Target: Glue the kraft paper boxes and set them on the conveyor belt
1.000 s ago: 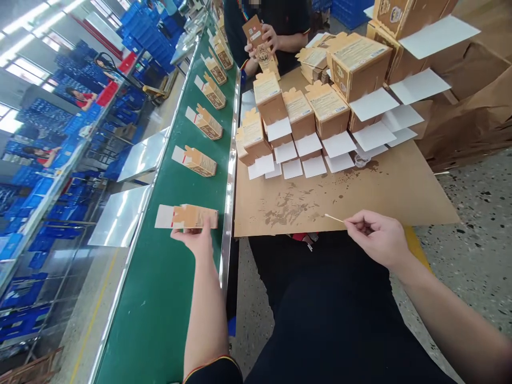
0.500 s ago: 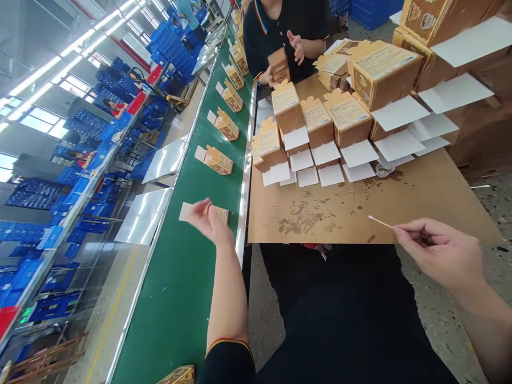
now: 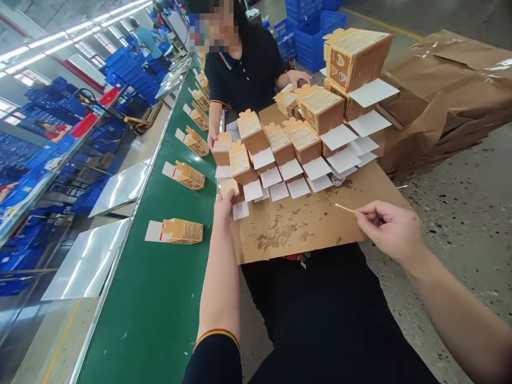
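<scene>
A thin cotton swab point(image 3: 344, 207) with a white tip is pinched in my right hand point(image 3: 390, 226), over the front right of the cardboard-covered table point(image 3: 320, 224). At the table's left edge my left hand point(image 3: 223, 209) grips a small cardboard box point(image 3: 229, 188) with a white flap hanging toward me; some of its fingers are hidden. Stacked boxes point(image 3: 241, 162) with open white flaps stand just beyond it. Dark wet-looking marks point(image 3: 276, 232) spot the cardboard between my hands.
Open boxes point(image 3: 184, 230) stand in a row on the green conveyor belt point(image 3: 160, 288) at left. Across the table, a co-worker's hand point(image 3: 214, 137) touches a box at the stack's end. Brown wrapped bundles point(image 3: 448, 101) lie at right, with blue crates point(image 3: 320, 37) behind.
My left hand has moved from a box on the belt to a box at the table's left edge. The co-worker's held box is lowered to the stack. My view has shifted right.
</scene>
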The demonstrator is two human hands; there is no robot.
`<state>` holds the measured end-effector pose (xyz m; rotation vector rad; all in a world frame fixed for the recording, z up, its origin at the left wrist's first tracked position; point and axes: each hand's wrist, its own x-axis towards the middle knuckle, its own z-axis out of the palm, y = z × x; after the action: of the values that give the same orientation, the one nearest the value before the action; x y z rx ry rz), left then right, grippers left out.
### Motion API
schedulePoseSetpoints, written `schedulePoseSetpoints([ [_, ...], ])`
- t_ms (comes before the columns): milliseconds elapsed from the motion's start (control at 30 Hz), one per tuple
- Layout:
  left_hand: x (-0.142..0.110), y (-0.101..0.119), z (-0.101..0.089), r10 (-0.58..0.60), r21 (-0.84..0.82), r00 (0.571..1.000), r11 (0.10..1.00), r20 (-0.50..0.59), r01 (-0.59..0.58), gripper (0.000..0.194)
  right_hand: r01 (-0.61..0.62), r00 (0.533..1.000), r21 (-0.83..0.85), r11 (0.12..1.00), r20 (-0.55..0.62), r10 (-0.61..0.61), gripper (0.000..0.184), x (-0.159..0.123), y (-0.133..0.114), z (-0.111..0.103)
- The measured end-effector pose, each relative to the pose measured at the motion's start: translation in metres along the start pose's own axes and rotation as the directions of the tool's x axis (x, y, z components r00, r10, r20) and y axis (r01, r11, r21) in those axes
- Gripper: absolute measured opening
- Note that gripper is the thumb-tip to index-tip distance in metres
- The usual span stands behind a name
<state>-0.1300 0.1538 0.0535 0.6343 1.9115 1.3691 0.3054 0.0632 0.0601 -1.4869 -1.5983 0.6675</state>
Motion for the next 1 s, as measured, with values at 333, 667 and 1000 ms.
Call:
schedulePoseSetpoints([
  [333,-0.149,-0.074,-0.136,-0.05,0.053,0.997,0.998,0.052,0.047,0.077,0.176,0.977,-0.336,0.925,0.171,-0.124,0.038,0.099,0.022,0.01],
  [667,-0.165,-0.065,-0.09,0.107,-0.308,0.985,0.95,0.134,-0.061,0.079,0.234,0.967,-0.389,0.891,0.186,-0.173,0.034,0.108,0.02,0.002],
  [1000,-0.132,-0.08,-0.023,0.198,-0.274,0.969,0.949,0.146,-0.153,0.089,0.291,0.89,0.156,0.944,0.319,-0.327,0.021,-0.024,-0.02,0.097],
])
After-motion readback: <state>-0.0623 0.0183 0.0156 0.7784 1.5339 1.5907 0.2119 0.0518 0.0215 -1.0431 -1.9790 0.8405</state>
